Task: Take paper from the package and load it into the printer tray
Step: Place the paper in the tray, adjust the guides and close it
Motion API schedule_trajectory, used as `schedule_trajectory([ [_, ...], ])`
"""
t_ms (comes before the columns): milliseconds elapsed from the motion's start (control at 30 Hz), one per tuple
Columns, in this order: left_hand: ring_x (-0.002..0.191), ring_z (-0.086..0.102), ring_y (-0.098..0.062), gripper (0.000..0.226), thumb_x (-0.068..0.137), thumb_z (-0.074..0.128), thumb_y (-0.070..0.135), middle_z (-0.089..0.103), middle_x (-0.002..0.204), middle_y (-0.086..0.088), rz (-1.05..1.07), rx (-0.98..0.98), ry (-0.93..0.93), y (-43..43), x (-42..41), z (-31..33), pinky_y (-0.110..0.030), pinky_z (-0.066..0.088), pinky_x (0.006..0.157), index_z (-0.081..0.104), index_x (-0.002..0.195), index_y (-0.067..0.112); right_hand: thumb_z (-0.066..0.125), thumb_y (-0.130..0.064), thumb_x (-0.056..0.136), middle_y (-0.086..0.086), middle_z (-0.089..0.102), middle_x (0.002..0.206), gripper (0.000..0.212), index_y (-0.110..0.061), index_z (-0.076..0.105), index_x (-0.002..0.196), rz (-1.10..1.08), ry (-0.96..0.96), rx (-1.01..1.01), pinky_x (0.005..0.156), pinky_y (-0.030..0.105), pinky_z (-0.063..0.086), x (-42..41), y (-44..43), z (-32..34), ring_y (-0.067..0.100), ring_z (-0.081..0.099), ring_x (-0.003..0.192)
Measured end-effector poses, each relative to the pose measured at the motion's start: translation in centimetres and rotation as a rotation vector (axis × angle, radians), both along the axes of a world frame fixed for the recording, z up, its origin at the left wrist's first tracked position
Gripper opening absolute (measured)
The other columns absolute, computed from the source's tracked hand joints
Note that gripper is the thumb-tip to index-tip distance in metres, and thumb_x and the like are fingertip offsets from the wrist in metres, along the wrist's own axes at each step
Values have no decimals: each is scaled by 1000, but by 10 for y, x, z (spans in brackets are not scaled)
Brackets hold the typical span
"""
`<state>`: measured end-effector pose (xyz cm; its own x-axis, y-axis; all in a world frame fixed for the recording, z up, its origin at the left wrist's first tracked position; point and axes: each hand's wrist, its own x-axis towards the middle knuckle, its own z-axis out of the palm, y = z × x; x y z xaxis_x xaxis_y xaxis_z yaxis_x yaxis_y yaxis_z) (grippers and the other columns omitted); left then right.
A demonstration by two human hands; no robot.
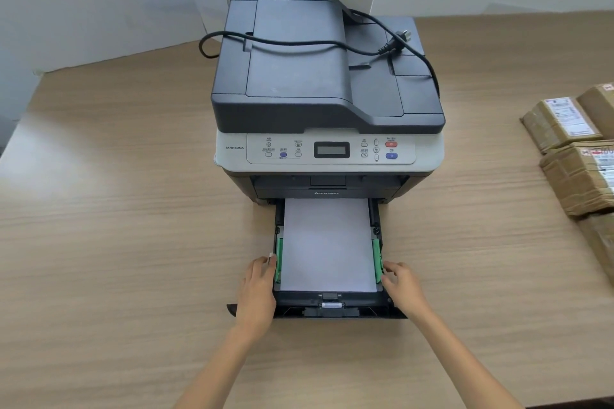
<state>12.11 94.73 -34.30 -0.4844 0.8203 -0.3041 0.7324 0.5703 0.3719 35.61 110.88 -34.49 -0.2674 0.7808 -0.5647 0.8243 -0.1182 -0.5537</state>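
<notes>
Tray (332, 307) pulled out of the printer (327, 83), resting on the table (116, 226). Paper (327, 242) lying flat inside, between the green guides (278, 257). Left hand (257, 292) against the tray's left side, fingers at the left guide; right hand (403, 285) against the right side, fingertips at the right guide. Grip on either not clear. Cord (299, 41) draped over the printer top. Parcels (578, 149) at the table's right edge.

A wood-grain table (133, 242) carries a printer (327, 93) at its centre and taped cardboard parcels (578, 149) at the right edge.
</notes>
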Motion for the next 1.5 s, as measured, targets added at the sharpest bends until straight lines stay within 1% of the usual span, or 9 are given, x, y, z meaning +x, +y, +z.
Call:
schedule_trajectory([
  [133, 134, 34, -30, 77, 74, 46, -18, 37, 146, -13, -55, -42, 46, 1, 1, -3, -37, 45, 97, 33, 144, 9, 50, -2, 93, 22, 43, 140, 45, 2, 41, 138, -35, 25, -67, 109, 41, 38, -1, 0, -1, 34, 46, 128],
  [400, 140, 23, -29, 67, 77, 37, -20, 32, 149, -15, 81, 21, -122, 15, -2, -4, -35, 29, 114, 41, 139, 4, 51, -2, 93, 21, 48, 136, 45, -1, 43, 137, -52, 26, -76, 94, 33, 47, 0, 1, -1, 33, 53, 120],
  [600, 145, 11, -32, 42, 82, 38, -13, 26, 152, -18, 141, -215, -206, 46, -11, 3, -37, 21, 117, 54, 120, -4, 53, -2, 91, 29, 56, 125, 40, 3, 51, 130, 58, -38, -37, 96, 40, 45, -2, 7, -1, 40, 53, 116],
  [867, 127, 41, -39, 34, 80, 39, -11, 48, 133, -31, 122, -422, -332, 68, -28, 15, -42, 30, 111, 55, 109, -19, 57, 0, 85, 38, 57, 114, 29, 18, 57, 107, 69, -100, -39, 82, 41, 48, -7, 10, -6, 42, 58, 97],
  [933, 125, 45, -39, 22, 79, 38, -12, 51, 130, -32, 133, -422, -377, 68, -31, 16, -41, 33, 108, 60, 82, -11, 58, 0, 85, 37, 58, 113, 28, 19, 57, 105, 65, -102, -46, 80, 39, 47, -8, 11, -7, 41, 58, 95],
  [1033, 127, 40, -35, 36, 79, 37, -12, 50, 129, -25, 133, -420, -389, 67, -35, 17, -36, 28, 111, 30, 55, 13, 61, -1, 85, 37, 57, 117, 30, 21, 56, 105, 65, -108, -50, 90, 45, 44, -8, 14, -7, 47, 53, 109],
  [1167, 121, 44, -26, 40, 78, 32, -20, 57, 98, -4, 206, -347, -558, 59, -40, 7, -28, 35, 100, 57, 70, 10, 58, -2, 89, 24, 57, 130, 35, 6, 56, 123, 84, -72, -97, 98, 39, 44, -9, 14, 2, 38, 53, 121],
  [1267, 133, 40, -29, 50, 82, 30, -21, 50, 138, -17, 290, -177, -612, 45, -43, 9, -29, 32, 108, 59, 120, -4, 58, -7, 91, 18, 53, 137, 45, 0, 46, 134, 114, -61, -124, 98, 33, 43, -8, 12, 6, 32, 50, 125],
  [1500, 123, 53, -27, 40, 90, 34, -15, 62, 126, -18, 392, -17, -598, 10, -56, 8, -29, 35, 105, 63, 114, -2, 58, -7, 89, 16, 67, 106, 33, -5, 58, 122, 42, -98, -95, 85, 32, 48, 12, 14, 14, 22, 58, 89],
])
